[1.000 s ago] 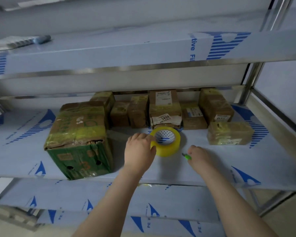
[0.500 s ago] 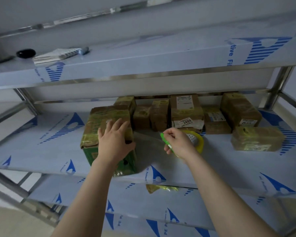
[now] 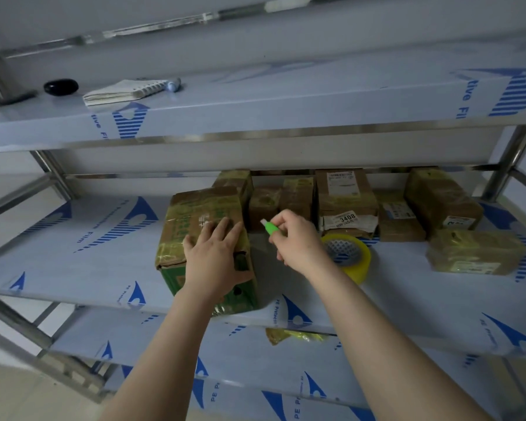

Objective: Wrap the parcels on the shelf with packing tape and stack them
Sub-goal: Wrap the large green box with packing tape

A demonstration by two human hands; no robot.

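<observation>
Our left hand (image 3: 216, 256) lies flat on top of the large green-sided parcel (image 3: 195, 208), fingers straight and spread, palm over its near right corner. Just right of that parcel, our right hand (image 3: 298, 241) pinches a small green cutter (image 3: 270, 228), its pale tip pointing toward the parcel. Further right the tape roll (image 3: 351, 256) lies on the shelf (image 3: 88, 247), partly hidden by the right wrist. A row of smaller taped parcels (image 3: 343, 199) stands behind the big parcel. Both forearms reach forward.
</observation>
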